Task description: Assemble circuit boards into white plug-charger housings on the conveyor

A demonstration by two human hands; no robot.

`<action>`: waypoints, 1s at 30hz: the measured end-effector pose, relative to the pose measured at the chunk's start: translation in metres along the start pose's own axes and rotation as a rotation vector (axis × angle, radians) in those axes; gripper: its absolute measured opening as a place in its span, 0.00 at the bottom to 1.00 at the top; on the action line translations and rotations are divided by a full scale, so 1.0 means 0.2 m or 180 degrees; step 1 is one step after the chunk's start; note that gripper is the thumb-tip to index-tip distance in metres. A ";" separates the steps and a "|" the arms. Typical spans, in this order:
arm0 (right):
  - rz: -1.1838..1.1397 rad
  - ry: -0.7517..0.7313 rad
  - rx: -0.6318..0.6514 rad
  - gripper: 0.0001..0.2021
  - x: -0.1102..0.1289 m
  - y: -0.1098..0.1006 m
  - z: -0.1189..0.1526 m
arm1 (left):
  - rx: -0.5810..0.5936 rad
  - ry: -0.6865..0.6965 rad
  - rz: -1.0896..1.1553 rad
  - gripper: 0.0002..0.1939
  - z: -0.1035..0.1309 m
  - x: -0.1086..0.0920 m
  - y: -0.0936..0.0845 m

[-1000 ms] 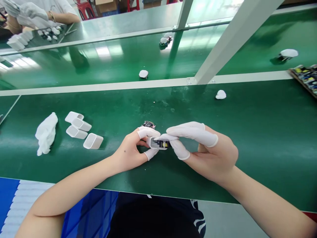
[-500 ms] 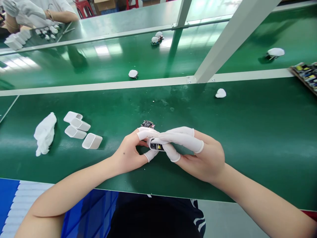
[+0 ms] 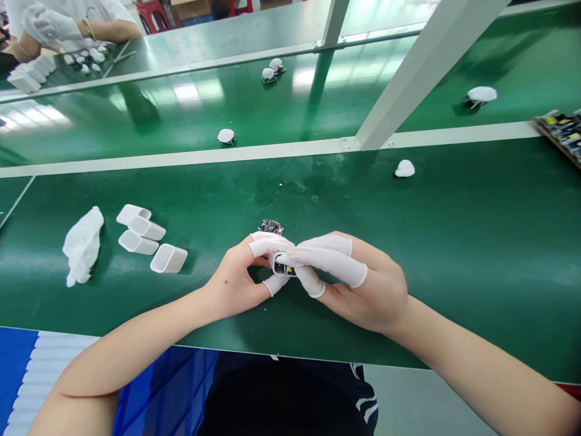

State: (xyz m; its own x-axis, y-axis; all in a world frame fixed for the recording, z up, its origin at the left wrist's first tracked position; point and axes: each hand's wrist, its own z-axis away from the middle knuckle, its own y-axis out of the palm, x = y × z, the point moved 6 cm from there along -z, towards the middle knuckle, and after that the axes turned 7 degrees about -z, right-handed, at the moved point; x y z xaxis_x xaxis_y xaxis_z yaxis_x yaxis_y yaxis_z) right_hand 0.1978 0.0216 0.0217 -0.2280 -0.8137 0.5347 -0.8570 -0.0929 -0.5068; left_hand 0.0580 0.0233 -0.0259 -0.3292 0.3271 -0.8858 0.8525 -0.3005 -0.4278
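Between my hands is a white plastic housing (image 3: 276, 264), its open end toward me, with dark and yellow electronic parts inside. My left hand (image 3: 247, 272), in white finger cots, is closed around the housing's left side. Cotted fingers of my right hand (image 3: 349, 272) press together at the open end and cover part of it; whether they pinch a piece of the insides, I cannot make out. Just behind my left fingertips lies a small circuit board assembly (image 3: 271, 227). Several empty white housings (image 3: 169, 259) lie to the left.
A crumpled white cloth or bag (image 3: 84, 245) lies far left, a white cap-like piece (image 3: 405, 169) at back right. Beyond a rail (image 3: 181, 158), white-topped assemblies (image 3: 226, 136) sit on a green belt. A slanted post (image 3: 422, 72) rises right of centre, near a tray of boards (image 3: 560, 136). A gloved co-worker sits opposite.
My right hand has shifted slightly left, its fingers farther over the housing's open end. My left hand is nearly still. The assemblies on the far belt have moved left.
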 end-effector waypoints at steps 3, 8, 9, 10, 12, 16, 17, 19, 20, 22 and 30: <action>0.0032 -0.0052 0.0055 0.13 0.01 0.00 0.00 | -0.0120 0.0198 -0.0045 0.19 0.00 -0.01 -0.01; 0.0020 0.0064 0.0045 0.13 0.00 -0.01 -0.02 | -0.0192 0.0377 -0.0120 0.17 0.00 -0.02 -0.02; -0.0010 0.0086 0.0061 0.13 0.00 -0.01 -0.02 | -0.0199 0.0369 -0.0126 0.17 0.00 -0.02 -0.02; -0.0041 0.0128 0.0073 0.13 -0.01 -0.01 -0.02 | -0.0211 0.0351 -0.0124 0.17 0.00 -0.01 -0.02; -0.0088 0.0210 0.0068 0.13 -0.02 0.00 -0.02 | -0.0245 0.0322 -0.0111 0.18 0.00 -0.01 -0.02; -0.0028 0.0030 0.0037 0.11 -0.03 0.00 -0.02 | -0.0259 0.0317 -0.0118 0.21 0.01 0.00 -0.02; 0.0002 -0.0019 0.0030 0.11 -0.03 0.00 -0.02 | -0.0256 0.0295 -0.0120 0.21 0.01 0.00 -0.02; 0.0048 -0.0007 -0.0005 0.10 -0.05 0.00 -0.01 | -0.0260 0.0245 -0.0133 0.21 0.01 0.01 -0.02; 0.0058 0.0001 -0.0020 0.10 -0.05 0.00 -0.01 | -0.0259 0.0228 -0.0155 0.21 0.01 0.01 -0.02; 0.0029 -0.0027 -0.0022 0.10 -0.05 -0.01 -0.01 | -0.0201 0.0203 -0.0216 0.20 0.01 0.01 -0.02; -0.0469 0.0084 0.0029 0.13 -0.02 -0.03 -0.02 | 0.0000 0.0397 -0.0310 0.19 -0.02 -0.02 -0.02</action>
State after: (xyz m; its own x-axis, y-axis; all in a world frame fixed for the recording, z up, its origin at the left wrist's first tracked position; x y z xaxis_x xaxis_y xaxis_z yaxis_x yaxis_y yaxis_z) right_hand 0.2015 0.0280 0.0253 -0.1124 -0.7754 0.6213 -0.8779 -0.2154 -0.4276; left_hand 0.0576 0.0262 -0.0195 -0.3574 0.4634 -0.8109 0.8189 -0.2619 -0.5106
